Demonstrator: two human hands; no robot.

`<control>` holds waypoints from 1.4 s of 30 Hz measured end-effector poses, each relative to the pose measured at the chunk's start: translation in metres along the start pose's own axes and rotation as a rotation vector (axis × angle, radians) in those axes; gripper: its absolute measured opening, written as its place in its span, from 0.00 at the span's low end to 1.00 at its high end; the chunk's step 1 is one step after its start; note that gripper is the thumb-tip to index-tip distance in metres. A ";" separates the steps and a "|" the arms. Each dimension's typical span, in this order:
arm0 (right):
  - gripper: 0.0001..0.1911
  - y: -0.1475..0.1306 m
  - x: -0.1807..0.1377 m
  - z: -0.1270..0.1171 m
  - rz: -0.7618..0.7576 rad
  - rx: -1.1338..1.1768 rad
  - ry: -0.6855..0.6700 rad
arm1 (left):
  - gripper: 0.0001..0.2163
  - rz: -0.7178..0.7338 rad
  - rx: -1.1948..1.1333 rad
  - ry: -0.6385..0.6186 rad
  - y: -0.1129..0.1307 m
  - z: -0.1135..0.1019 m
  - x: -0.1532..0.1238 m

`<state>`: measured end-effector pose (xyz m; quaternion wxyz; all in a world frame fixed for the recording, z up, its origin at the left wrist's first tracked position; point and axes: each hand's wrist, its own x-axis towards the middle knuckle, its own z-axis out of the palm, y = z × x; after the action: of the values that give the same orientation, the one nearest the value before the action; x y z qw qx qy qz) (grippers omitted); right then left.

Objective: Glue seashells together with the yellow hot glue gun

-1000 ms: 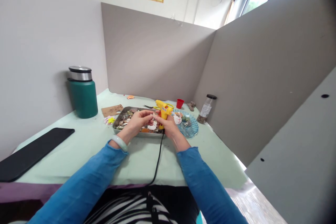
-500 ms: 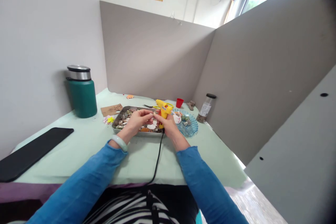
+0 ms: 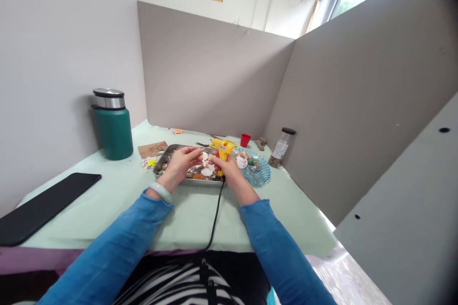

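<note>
My right hand (image 3: 231,169) is wrapped round a yellow hot glue gun (image 3: 223,148), its nozzle pointing left. A small pale piece shows at the tip of my right thumb, too small to name. To the left, my left hand (image 3: 182,164) has thumb and fingertips pinched together; whatever is between them, if anything, is too small to make out. Both hands are above a metal tray (image 3: 178,181) filled with shells (image 3: 206,171). A gap separates the two hands. From the glue gun's handle a black cord (image 3: 216,214) runs down to the table's front edge.
Right of the tray sits a blue scalloped plate (image 3: 264,176) with small pieces. Behind stand a red cup (image 3: 245,140) and a jar (image 3: 281,147). At left are a green flask (image 3: 113,128), a brown card (image 3: 152,149), a yellow star piece (image 3: 151,163) and a black slab (image 3: 46,207).
My left hand has moved left, away from my right hand, so their fingertips are now apart. The glue gun has tilted and dropped slightly, staying in my right hand.
</note>
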<state>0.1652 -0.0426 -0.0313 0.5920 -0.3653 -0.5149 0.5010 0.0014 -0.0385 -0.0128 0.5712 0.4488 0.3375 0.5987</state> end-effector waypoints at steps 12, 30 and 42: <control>0.15 0.000 -0.001 0.001 -0.014 -0.034 0.056 | 0.13 -0.021 -0.022 0.035 0.001 -0.001 0.001; 0.19 -0.006 -0.002 -0.018 -0.041 -0.088 -0.202 | 0.04 -0.098 -0.291 0.058 0.009 -0.002 0.005; 0.23 -0.005 -0.003 -0.018 -0.023 -0.201 -0.254 | 0.05 -0.079 -0.310 0.039 0.010 -0.001 0.004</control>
<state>0.1838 -0.0451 -0.0305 0.4885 -0.3504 -0.6372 0.4823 -0.0032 -0.0358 -0.0031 0.6501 0.3300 0.2697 0.6291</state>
